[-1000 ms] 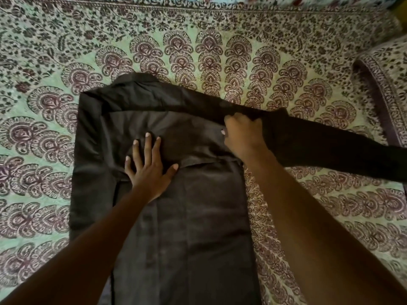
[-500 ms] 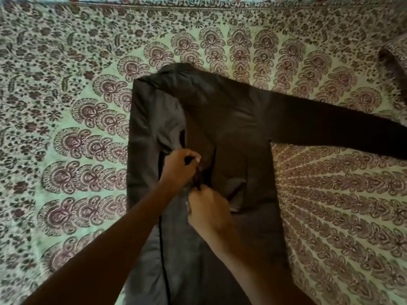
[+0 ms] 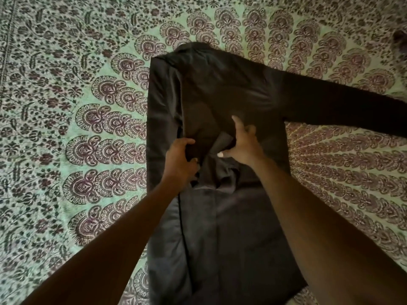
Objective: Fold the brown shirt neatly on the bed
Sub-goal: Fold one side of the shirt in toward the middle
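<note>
The bed [image 3: 66, 106] is covered by a big sheet with green and purple leaf shapes, and almost all of the view is filled by it. The brown shirt [image 3: 220, 227] is laid flat in the middle of the bed, with its collar end far from the person. Its left side looks to be folded in already, so a straight edge is seen there. One long sleeve [image 3: 341, 108] is stretched out to the right over the sheet and is not yet folded in. It is probably the next part to be dealt with. The left hand [image 3: 179, 160] is curled around a bunch of cloth near the middle of the shirt, likely so the cloth is kept from sliding. The right hand [image 3: 240, 143] is spread, with its fingers lifted and its thumb set on a small loose flap [image 3: 222, 143], which seems to be tidied before more folding is done. Some wrinkled cloth is bunched just below both hands and may need to be smoothed. Nothing else is seen on the sheet near the shirt.
</note>
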Demonstrator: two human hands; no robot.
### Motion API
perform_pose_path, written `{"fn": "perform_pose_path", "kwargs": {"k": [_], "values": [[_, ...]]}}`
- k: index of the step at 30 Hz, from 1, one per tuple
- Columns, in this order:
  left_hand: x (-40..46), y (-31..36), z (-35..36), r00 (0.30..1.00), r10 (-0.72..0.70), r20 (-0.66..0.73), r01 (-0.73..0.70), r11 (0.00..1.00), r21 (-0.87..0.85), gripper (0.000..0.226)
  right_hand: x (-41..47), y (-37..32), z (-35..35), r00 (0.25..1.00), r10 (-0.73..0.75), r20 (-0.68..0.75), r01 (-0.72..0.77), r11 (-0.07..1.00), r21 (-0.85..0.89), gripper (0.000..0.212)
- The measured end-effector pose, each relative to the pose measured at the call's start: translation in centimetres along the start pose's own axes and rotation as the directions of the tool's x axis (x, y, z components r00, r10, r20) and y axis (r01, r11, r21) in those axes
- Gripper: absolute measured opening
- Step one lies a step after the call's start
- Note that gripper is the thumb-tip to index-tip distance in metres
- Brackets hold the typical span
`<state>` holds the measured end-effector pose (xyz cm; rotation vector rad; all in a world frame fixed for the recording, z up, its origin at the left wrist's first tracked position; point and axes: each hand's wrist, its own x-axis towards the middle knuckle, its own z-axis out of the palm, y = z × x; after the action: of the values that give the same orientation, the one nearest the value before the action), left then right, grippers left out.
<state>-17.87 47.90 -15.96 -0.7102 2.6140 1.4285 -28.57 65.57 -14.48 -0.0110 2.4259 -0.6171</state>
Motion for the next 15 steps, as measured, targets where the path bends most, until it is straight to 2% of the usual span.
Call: {"fn": "perform_pose_path", "kwargs": {"k": [1, 3, 5, 7, 9, 12, 15], "values": [[-0.1, -0.3, -0.3, 1.000, -0.005, -0.005, 0.005, 1.000, 0.006, 0.051, 0.0, 0.0, 0.1, 0.999, 0.040, -0.010, -0.038, 0.991, 0.129, 0.111], [-0.5, -1.0, -0.9, 0.999, -0.045, -0.024, 0.046, 0.999, 0.022, 0.042, -1.1, -0.2, 0.4, 0.996, 0.089, -0.004, -0.084, 0.961, 0.263, 0.087], [-0.9, -1.5, -1.4, 0.992, -0.116, -0.053, 0.119, 0.992, 0.037, 0.028, -3.4, -0.3, 1.1, 0.997, 0.078, -0.002, -0.075, 0.965, 0.252, 0.054], [-1.3, -2.3, -1.6, 0.982, -0.183, -0.049, 0.183, 0.983, 0.008, 0.021, -6.4, -0.2, 2.1, 0.997, 0.015, -0.072, 0.002, 0.974, 0.226, 0.035], [-2.0, -2.6, -2.1, 0.984, -0.180, -0.005, 0.180, 0.984, -0.011, 0.028, -9.4, -0.1, 3.5, 0.978, -0.074, -0.196, 0.113, 0.974, 0.198, 0.024], [-3.1, -3.9, -2.3, 0.989, -0.142, 0.044, 0.143, 0.989, -0.022, 0.044, -13.5, 0.4, 5.9, 0.888, -0.246, -0.389, 0.311, 0.944, 0.113, 0.021], [-5.0, -4.1, -2.7, 0.976, -0.206, 0.069, 0.207, 0.978, -0.013, 0.011, -17.5, 0.6, 8.1, 0.843, -0.368, -0.393, 0.384, 0.923, -0.040, 0.022]]}}
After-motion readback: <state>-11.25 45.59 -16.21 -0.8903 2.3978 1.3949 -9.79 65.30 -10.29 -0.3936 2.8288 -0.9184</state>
